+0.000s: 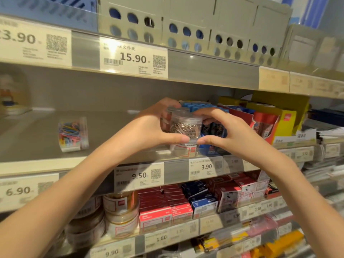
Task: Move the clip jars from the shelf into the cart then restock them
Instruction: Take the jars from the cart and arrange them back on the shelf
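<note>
Left hand (150, 125) and right hand (221, 131) curl around a clear clip jar (186, 125) of metal clips, apparently stacked on another jar (183, 149).

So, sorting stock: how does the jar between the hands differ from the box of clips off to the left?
The clear round jar holds metallic clips; the square box holds multicoloured ones. Both hands, left hand and right hand, grip the jar stacked atop another jar; the box stands alone, untouched. Both are transparent.

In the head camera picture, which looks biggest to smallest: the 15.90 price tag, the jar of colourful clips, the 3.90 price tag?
1. 15.90 price tag, though it's nearer the camera
2. jar of colourful clips
3. 3.90 price tag
</note>
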`<action>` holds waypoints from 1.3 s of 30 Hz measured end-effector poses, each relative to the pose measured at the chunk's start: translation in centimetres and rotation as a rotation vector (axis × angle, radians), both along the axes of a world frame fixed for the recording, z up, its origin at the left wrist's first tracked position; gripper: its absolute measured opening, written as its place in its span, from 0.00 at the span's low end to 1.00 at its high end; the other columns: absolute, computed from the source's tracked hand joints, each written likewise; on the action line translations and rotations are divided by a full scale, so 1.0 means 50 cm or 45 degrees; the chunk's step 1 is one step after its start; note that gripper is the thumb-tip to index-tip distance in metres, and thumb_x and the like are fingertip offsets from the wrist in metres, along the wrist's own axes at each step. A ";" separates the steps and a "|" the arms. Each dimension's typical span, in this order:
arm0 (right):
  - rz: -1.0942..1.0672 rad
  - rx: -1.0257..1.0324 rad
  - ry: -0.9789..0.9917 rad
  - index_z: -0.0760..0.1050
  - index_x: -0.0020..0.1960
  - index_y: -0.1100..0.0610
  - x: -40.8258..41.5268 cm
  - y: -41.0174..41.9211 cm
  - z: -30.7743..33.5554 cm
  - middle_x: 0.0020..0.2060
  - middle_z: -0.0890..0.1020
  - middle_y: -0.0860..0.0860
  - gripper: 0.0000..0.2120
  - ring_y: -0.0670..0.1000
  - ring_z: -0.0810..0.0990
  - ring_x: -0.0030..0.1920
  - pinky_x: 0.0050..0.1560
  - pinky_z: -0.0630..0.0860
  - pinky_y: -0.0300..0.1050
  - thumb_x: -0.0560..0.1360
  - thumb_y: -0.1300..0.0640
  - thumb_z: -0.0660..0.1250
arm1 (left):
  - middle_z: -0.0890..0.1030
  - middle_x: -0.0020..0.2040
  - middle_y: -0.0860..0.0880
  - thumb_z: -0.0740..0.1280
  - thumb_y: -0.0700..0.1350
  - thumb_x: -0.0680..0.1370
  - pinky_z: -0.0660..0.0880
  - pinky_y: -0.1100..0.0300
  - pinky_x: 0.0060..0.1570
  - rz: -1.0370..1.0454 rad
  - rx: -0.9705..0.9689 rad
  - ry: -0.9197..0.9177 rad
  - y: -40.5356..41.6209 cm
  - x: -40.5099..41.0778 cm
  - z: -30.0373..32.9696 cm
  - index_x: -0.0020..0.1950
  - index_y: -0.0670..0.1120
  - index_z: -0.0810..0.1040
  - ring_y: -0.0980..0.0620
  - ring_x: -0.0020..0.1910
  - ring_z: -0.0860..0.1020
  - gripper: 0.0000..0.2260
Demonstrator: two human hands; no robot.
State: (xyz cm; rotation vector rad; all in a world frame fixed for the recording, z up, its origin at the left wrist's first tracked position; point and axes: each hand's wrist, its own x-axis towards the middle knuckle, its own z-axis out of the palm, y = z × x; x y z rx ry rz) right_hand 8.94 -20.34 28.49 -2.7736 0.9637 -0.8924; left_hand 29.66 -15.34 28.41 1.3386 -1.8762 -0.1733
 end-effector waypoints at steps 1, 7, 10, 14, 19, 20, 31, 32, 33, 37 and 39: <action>0.002 0.000 -0.006 0.63 0.62 0.38 0.000 0.000 -0.001 0.56 0.68 0.28 0.25 0.36 0.69 0.60 0.57 0.64 0.24 0.69 0.46 0.70 | 0.68 0.45 0.66 0.76 0.52 0.66 0.69 0.76 0.41 -0.004 0.008 -0.016 0.002 -0.001 -0.001 0.67 0.56 0.67 0.69 0.42 0.72 0.32; -0.004 0.017 -0.047 0.65 0.63 0.41 0.000 -0.003 -0.007 0.58 0.73 0.37 0.27 0.38 0.70 0.61 0.60 0.67 0.30 0.66 0.40 0.67 | 0.72 0.47 0.61 0.76 0.53 0.66 0.75 0.63 0.50 0.015 0.057 -0.025 0.001 -0.006 -0.004 0.66 0.59 0.66 0.58 0.46 0.78 0.32; -0.010 0.017 -0.040 0.65 0.65 0.41 0.000 -0.003 -0.008 0.60 0.72 0.38 0.29 0.38 0.70 0.61 0.61 0.67 0.34 0.65 0.39 0.65 | 0.68 0.45 0.67 0.76 0.53 0.67 0.73 0.63 0.53 0.010 0.090 -0.023 0.004 -0.006 -0.003 0.67 0.58 0.66 0.57 0.48 0.76 0.32; -0.017 0.021 -0.022 0.62 0.64 0.38 0.000 0.001 -0.007 0.60 0.71 0.36 0.28 0.39 0.70 0.62 0.62 0.67 0.36 0.65 0.38 0.65 | 0.66 0.46 0.68 0.75 0.53 0.68 0.73 0.61 0.55 0.017 0.103 -0.045 0.007 -0.007 -0.002 0.69 0.58 0.63 0.58 0.51 0.75 0.34; -0.079 -0.026 0.037 0.65 0.69 0.44 -0.005 0.003 0.005 0.60 0.71 0.37 0.32 0.37 0.68 0.60 0.59 0.66 0.34 0.67 0.39 0.66 | 0.74 0.48 0.60 0.74 0.54 0.68 0.75 0.60 0.53 0.023 0.107 -0.063 0.014 -0.003 -0.002 0.70 0.58 0.61 0.60 0.46 0.78 0.34; -0.087 -0.036 0.044 0.65 0.69 0.44 -0.005 0.006 0.008 0.60 0.71 0.38 0.32 0.37 0.67 0.60 0.58 0.64 0.33 0.67 0.39 0.66 | 0.76 0.50 0.58 0.73 0.55 0.69 0.75 0.59 0.53 0.035 0.106 -0.076 0.016 0.001 -0.002 0.70 0.58 0.61 0.59 0.47 0.79 0.33; 0.007 -0.246 0.109 0.70 0.67 0.45 0.076 0.044 0.044 0.58 0.76 0.42 0.35 0.39 0.68 0.55 0.53 0.66 0.36 0.65 0.30 0.56 | 0.80 0.53 0.58 0.61 0.56 0.73 0.74 0.54 0.55 0.297 -0.080 -0.182 0.083 0.067 0.011 0.59 0.56 0.76 0.58 0.53 0.78 0.16; -0.005 -0.261 0.132 0.71 0.66 0.46 0.090 0.047 0.046 0.56 0.78 0.44 0.36 0.41 0.70 0.54 0.53 0.68 0.40 0.64 0.29 0.55 | 0.80 0.53 0.59 0.62 0.54 0.74 0.74 0.55 0.56 0.322 -0.106 -0.174 0.094 0.075 0.016 0.59 0.57 0.76 0.60 0.53 0.77 0.14; -0.027 -0.274 0.163 0.71 0.66 0.46 0.105 0.050 0.049 0.52 0.79 0.45 0.37 0.44 0.72 0.52 0.51 0.71 0.45 0.64 0.28 0.54 | 0.79 0.54 0.61 0.63 0.52 0.74 0.74 0.57 0.57 0.350 -0.130 -0.165 0.106 0.085 0.020 0.58 0.58 0.76 0.62 0.54 0.76 0.13; 0.007 -0.332 0.298 0.69 0.68 0.44 0.173 0.066 0.060 0.57 0.80 0.48 0.39 0.49 0.76 0.57 0.54 0.75 0.52 0.63 0.26 0.49 | 0.77 0.53 0.64 0.63 0.49 0.74 0.70 0.64 0.57 0.462 -0.142 -0.128 0.151 0.143 0.032 0.56 0.62 0.72 0.66 0.55 0.74 0.13; 0.074 -0.292 0.299 0.66 0.70 0.41 0.206 0.078 0.064 0.64 0.75 0.44 0.39 0.46 0.72 0.63 0.61 0.73 0.49 0.63 0.27 0.50 | 0.77 0.54 0.63 0.64 0.48 0.75 0.71 0.61 0.59 0.536 -0.137 -0.112 0.172 0.183 0.032 0.56 0.61 0.72 0.63 0.55 0.75 0.12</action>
